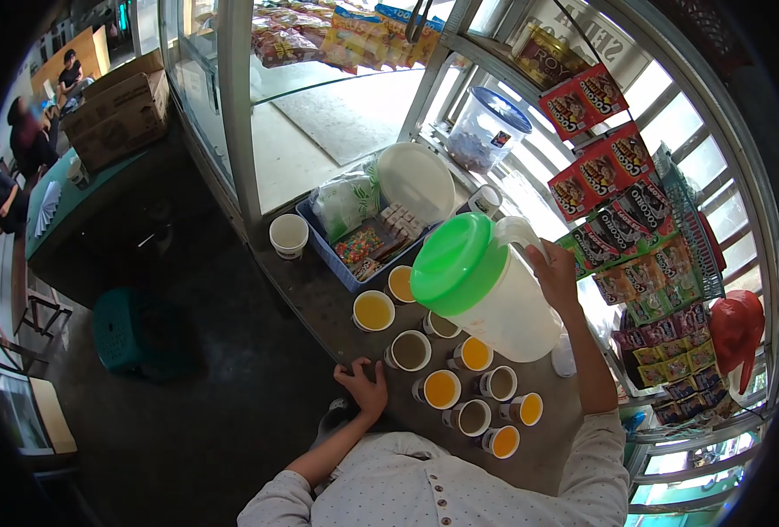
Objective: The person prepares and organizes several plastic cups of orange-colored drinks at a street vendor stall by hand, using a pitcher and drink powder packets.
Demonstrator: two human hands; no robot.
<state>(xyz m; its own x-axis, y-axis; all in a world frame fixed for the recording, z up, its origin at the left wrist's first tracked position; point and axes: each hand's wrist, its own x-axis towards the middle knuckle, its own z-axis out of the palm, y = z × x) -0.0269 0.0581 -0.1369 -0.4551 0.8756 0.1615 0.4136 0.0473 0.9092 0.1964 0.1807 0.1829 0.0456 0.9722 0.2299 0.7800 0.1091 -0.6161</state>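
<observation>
My right hand (552, 272) is closed around the handle of a translucent white pitcher (512, 312) with a green lid (460, 263). The pitcher hides part of the counter and overlaps some cups in the head view. Several paper cups stand close together below it; some hold orange drink, such as one cup (442, 389), and others a greyish-brown drink, such as another cup (408, 350). A cup of yellow-orange drink (373, 311) is nearest the counter's left side. My left hand (363, 386) rests at the counter edge with bent fingers apart, holding nothing.
A blue basket (336, 268) with snack packets and a white lid (416, 180) stands behind the cups, beside a white cup (289, 235). Sachet strips (622, 211) hang at the right. A green stool (139, 334) is on the floor; people sit far left.
</observation>
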